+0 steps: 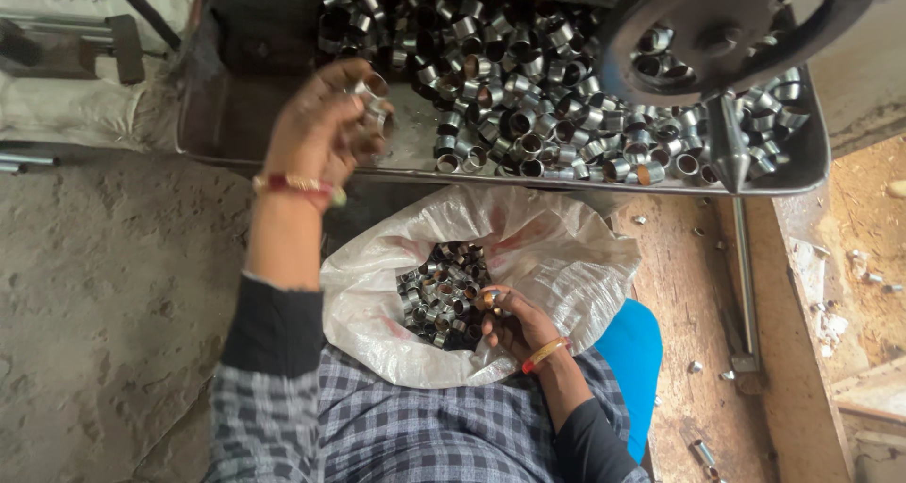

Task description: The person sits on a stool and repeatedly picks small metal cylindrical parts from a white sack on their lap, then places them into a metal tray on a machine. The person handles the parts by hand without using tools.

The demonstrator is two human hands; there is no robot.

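Fingers of the left hand (326,124) are bunched together around a small clutch of short metal rings (373,106), raised at the near edge of the metal tray (812,158), while the right hand (514,324) sits low in the mouth of the white woven sack (557,247), its fingers curled closed on a ring or two at the edge of the heap inside. And look at the tray: a big pile of shiny rings (538,96) is spread across it, far more than the dark cluster showing down in the sack (439,285). Judging by that, the sack holds a modest share and the bulk lies on the tray, so plenty looks left to handle (which way the rings are travelling, sack to tray or tray to sack, cannot be told from this one view). The left hand is blurred, so the count of rings in it is unclear. A dark wheel (717,30) covers the tray's far right corner, and the sack's depth is hidden by its folds. A few stray rings lie on the wooden board (679,285) to the right.
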